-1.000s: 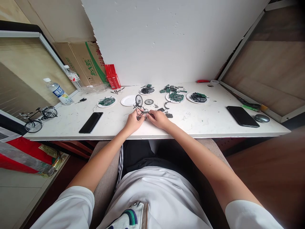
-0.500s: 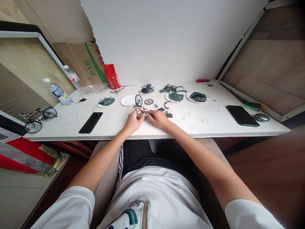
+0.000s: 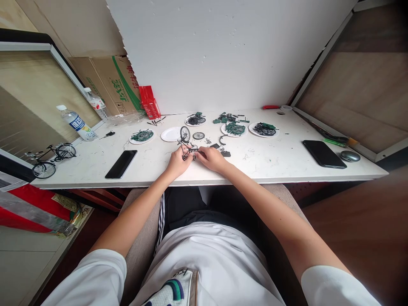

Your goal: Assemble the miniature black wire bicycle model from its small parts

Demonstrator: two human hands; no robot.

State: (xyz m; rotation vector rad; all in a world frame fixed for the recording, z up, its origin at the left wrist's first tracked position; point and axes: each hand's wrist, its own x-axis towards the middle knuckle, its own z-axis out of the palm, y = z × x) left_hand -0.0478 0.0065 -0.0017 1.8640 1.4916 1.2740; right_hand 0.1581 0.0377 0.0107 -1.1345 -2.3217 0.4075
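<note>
Near the table's front edge, a black model bicycle (image 3: pixel 185 135) with one wheel raised is between my hands. My left hand (image 3: pixel 179 162) is closed around its frame from the left. From the right, my right hand (image 3: pixel 211 159) pinches at the frame's other end; whether a small part is also in those fingers I cannot make out. Just behind the hands lie a loose spoked wheel (image 3: pixel 199 135), some tiny metal parts (image 3: pixel 208 141) and flat black pieces (image 3: pixel 225 153).
Paper plates of green and black parts (image 3: pixel 142 136) stand along the back. A finished-looking model bicycle (image 3: pixel 54 159) is at the left. A phone (image 3: pixel 121 164) lies left, another phone (image 3: pixel 323 154) right beside a computer mouse (image 3: pixel 350 156). Bottles (image 3: pixel 78 123) lean by the left window.
Hardly anything differs. Both hands keep the same hold on the model bicycle, and the view has shifted very slightly.
</note>
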